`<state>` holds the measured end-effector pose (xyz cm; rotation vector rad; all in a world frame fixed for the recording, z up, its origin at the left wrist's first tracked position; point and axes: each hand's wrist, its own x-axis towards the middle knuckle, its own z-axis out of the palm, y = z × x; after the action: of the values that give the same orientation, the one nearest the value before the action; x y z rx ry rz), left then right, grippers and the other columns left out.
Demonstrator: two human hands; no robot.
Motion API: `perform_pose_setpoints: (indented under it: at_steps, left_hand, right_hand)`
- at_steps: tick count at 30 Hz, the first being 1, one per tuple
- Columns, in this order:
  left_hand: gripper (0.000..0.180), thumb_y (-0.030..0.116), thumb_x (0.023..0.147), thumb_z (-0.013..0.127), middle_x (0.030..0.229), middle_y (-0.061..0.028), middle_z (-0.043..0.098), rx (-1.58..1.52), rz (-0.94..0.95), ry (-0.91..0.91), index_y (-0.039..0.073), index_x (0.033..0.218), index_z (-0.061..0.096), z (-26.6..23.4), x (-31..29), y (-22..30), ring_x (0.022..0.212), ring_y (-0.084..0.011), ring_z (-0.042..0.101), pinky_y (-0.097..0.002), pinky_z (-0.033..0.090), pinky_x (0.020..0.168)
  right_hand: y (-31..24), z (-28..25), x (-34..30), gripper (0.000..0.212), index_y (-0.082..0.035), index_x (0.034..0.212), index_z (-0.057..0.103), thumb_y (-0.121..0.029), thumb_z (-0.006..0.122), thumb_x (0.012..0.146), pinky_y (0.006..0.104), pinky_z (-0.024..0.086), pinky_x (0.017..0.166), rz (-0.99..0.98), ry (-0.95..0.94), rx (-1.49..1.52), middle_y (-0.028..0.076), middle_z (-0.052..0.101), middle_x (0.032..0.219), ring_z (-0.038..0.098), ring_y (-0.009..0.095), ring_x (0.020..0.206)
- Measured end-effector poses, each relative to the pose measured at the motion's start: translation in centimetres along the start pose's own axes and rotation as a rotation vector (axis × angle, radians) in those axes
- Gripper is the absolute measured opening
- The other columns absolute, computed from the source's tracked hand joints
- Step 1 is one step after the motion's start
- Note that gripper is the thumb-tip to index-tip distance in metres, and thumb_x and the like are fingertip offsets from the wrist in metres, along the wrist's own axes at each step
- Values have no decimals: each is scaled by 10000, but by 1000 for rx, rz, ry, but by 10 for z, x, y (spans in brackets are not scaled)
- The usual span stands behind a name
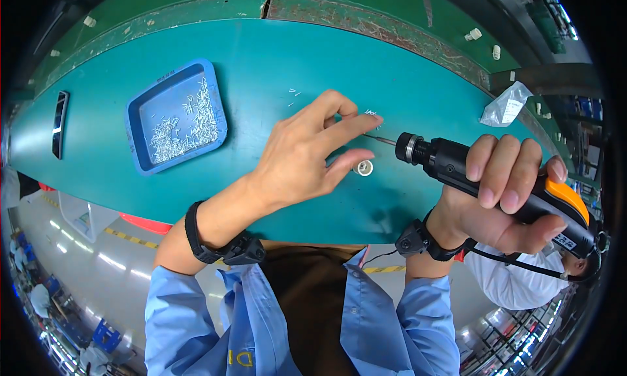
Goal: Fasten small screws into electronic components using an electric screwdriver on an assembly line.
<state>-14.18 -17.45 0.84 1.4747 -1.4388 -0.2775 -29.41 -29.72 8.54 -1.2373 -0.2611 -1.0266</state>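
The electric screwdriver (450, 164) is in my right hand (481, 222), to the right of the small white cup (364, 168).
My right fingers wrap its handle; its long axis slopes from lower right to upper left, and the thin bit (386, 141) points above the cup, toward the gap between my left thumb and forefinger. My left hand (304, 147) is nearer to the cup, half open, with nothing seen in it.
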Motion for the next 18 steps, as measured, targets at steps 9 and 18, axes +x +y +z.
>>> perform_pose_setpoints:
  at_steps: [9,18]
  left_hand:
    - [237,-40,693,727,823,-58,509,-19,26,-2,36,915,695,4,-2,-8,657,-166,532,-279,418,524]
    - [179,-21,684,737,794,-55,505,38,27,-11,30,843,673,3,-2,-9,617,-174,531,-291,420,507]
  right_hand:
    - [1,3,-4,519,-59,1175,490,-466,570,864,302,416,605,-16,-50,-5,-1,539,769,523,122,623]
    - [2,4,-6,535,-60,1189,483,-469,581,858,301,421,607,-12,-93,-38,-2,541,778,525,120,624]
